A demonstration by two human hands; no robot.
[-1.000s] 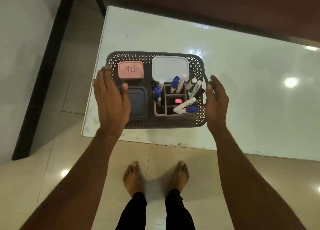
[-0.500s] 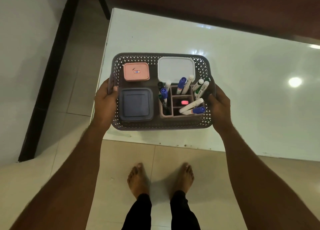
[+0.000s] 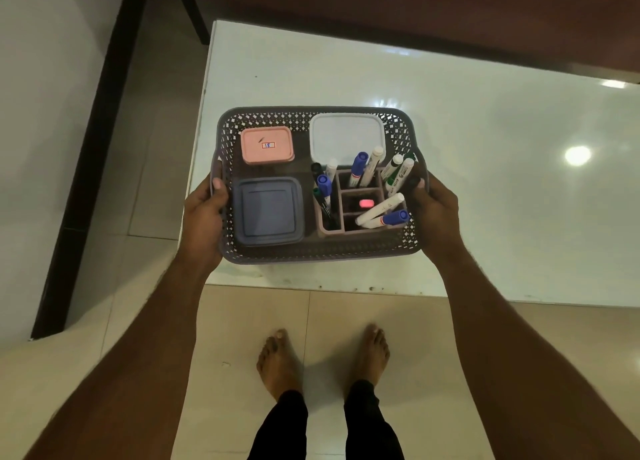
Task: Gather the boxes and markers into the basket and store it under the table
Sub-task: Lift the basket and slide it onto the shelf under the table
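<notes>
Here the basket (image 3: pixel 318 252) sits between 2 hands, its side rims under the thumbs. The left hand (image 3: pixel 202 217) and right hand (image 3: pixel 434 214) each grip a side, fingers curled beneath, both arms stretched forward.

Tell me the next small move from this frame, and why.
Probably lift the basket off the table and draw it toward the body. The left hand and right hand grip its side handles, and the three boxes and the marker holder already sit inside, so only stowing below remains.
</notes>
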